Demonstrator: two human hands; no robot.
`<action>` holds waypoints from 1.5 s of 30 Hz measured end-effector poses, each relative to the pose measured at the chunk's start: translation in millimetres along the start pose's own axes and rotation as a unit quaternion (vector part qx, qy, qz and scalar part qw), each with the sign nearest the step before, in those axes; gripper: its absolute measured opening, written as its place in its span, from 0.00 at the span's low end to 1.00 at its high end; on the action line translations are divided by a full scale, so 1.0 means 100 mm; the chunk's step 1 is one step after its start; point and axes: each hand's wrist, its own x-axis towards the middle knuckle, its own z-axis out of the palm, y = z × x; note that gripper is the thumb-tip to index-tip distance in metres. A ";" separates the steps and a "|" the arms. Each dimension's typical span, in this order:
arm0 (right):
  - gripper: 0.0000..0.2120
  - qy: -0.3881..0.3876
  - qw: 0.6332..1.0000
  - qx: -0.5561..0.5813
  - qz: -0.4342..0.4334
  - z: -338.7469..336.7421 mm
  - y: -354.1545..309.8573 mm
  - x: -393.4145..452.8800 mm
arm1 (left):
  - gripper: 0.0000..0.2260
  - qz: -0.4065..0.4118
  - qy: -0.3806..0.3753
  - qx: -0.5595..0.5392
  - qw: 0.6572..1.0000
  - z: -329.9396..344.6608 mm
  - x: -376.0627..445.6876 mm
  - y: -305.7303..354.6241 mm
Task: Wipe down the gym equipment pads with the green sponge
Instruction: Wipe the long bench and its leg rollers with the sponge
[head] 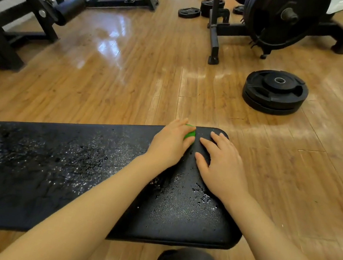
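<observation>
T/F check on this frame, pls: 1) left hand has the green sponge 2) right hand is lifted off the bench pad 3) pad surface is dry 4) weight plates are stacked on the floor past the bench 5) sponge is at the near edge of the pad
1) True. The left hand covers and grips the green sponge.
2) False. The right hand rests flat on the bench pad, fingers straight.
3) False. Droplets and wet speckles cover much of the pad.
4) True. A stack of black weight plates lies on the wooden floor beyond the bench.
5) False. The sponge is at the pad's far edge, away from the person.
</observation>
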 end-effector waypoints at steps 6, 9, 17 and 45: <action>0.19 -0.004 1.000 0.005 0.002 -0.04 -0.03 0.00 | 0.20 -0.049 0.077 -0.002 0.996 -0.21 -0.45 -0.44; 0.19 0.045 0.998 0.038 -0.018 -0.05 -0.21 0.08 | 0.18 -0.076 0.090 -0.002 0.993 -0.29 -0.51 -0.57; 0.27 -0.045 0.994 -0.077 0.055 0.12 -0.74 0.34 | 0.18 -0.092 0.087 0.039 0.991 -0.13 -0.43 -0.67; 0.15 0.074 0.995 -0.011 -0.063 -0.19 -0.34 0.24 | 0.19 -0.096 0.092 0.067 0.989 -0.07 -0.42 -0.70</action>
